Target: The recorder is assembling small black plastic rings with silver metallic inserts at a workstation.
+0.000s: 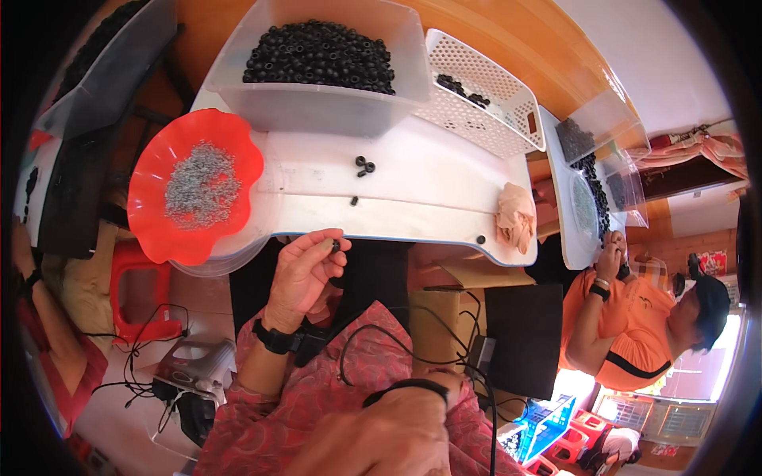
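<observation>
My left hand (300, 274), with a black strap around its wrist, is raised at the table's near edge. Its thumb and fingertips pinch a small black ring-shaped part (336, 246). Low in the picture, close to my body, is my right hand (373, 440); its fingers are blurred and partly cut off, so I cannot tell what they hold. Several loose black parts (365, 166) lie on the white tabletop (317, 178) beyond my left hand. A red wavy-rimmed bowl (143, 202) to the left holds a heap of tiny silvery pieces (202, 186).
A clear plastic bin (317, 111) full of black parts stands at the back. Beside it sits a white perforated basket (484, 119). A crumpled peach cloth (516, 218) lies at the right. Cables (413, 349) cross my lap. Co-workers (627, 325) sit at both sides.
</observation>
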Demonstrator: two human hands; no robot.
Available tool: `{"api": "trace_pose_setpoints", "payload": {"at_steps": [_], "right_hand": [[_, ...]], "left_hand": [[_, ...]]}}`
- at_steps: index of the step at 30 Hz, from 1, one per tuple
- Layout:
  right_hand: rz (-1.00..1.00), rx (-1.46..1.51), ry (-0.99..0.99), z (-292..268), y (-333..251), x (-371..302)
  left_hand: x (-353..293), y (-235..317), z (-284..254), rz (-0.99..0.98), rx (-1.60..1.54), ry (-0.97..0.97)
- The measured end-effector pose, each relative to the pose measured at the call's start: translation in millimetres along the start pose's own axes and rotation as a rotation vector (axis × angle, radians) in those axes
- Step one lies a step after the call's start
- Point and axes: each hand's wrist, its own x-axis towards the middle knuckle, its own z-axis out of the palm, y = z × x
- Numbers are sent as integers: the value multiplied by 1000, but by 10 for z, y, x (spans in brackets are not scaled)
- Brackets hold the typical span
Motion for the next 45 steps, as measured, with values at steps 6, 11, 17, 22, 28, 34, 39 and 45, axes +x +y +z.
{"api": "trace_pose_setpoints", "payload": {"at_steps": [6, 11, 17, 22, 28, 34, 39, 45], "right_hand": [[597, -1423, 692, -702, 92, -503], [606, -1750, 699, -1367, 283, -1069], [701, -1829, 554, -1532, 463, -1158], [676, -1894, 547, -1590, 519, -1203], [682, -1966, 520, -1557, 483, -1273], [664, -1861, 588, -1525, 429, -1283], [698, -1815, 581, -1501, 356, -1205], [702, -1885, 486, -1595, 415, -1244]], "left_hand": [[-16, 62, -97, 23, 8, 46], [-30, 111, -59, 21, 20, 28], [-12, 116, -100, 13, 25, 6], [-24, 115, -121, 7, 25, -9], [-36, 107, -110, 14, 28, -6], [-41, 82, -98, 9, 49, -7], [-33, 81, -14, 4, 52, -7], [-44, 62, -27, 4, 76, -3]]}}
